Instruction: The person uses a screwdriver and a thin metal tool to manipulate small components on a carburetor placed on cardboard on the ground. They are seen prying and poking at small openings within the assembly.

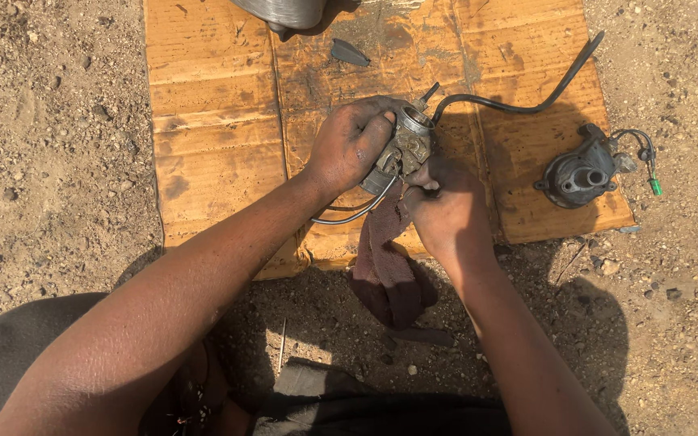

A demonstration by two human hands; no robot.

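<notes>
Left hand [353,145] grips a grimy grey metal carburettor [404,147] over stained brown cardboard [220,121]; right hand [446,206], seemingly pinching a dark maroon rag [389,274], presses its near side.

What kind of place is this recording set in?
Probably an outdoor, makeshift repair spot: bare dirt ground, flattened cardboard as a work mat, and greasy engine parts, one small metal part in the left hand.

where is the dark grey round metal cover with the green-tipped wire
The dark grey round metal cover lies at the right edge of the brown cardboard sheet, right of the right hand, apart from it.
</notes>
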